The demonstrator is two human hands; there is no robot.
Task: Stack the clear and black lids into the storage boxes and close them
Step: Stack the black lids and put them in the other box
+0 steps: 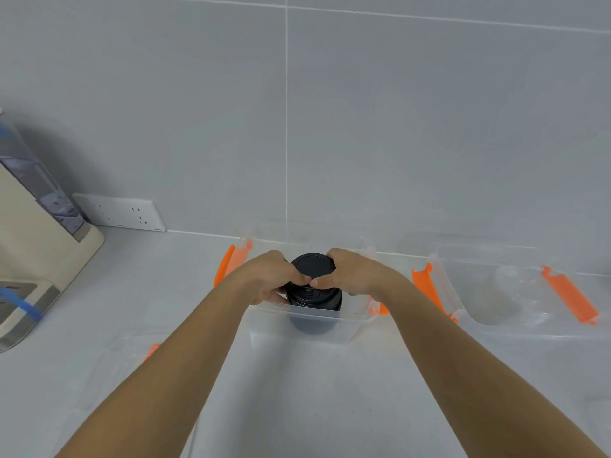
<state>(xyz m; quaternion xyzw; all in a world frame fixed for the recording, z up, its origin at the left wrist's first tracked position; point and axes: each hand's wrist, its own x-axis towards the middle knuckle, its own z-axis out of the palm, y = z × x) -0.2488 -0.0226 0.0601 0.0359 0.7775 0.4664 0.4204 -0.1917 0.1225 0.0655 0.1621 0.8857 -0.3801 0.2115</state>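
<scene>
Both hands grip an upright stack of black lids [312, 264] from either side: the left hand [272, 276] curls round its left flank, the right hand [352, 272] round its right, and the two thumbs nearly meet on the near face, just below the top lid. The stack stands inside an open clear storage box [358, 325] at the back of the pale countertop [314, 398]. Its lower part shows dark through the box's near wall and its top rises above the rim. An orange latch [224, 266] hangs open at the box's left end. Just to the right sits a second clear storage box [515, 333], also open, with orange latches of its own [570, 300]; its contents are too blurred to tell. A double wall socket [122, 211] and a beige appliance [36, 246] are at the far left
</scene>
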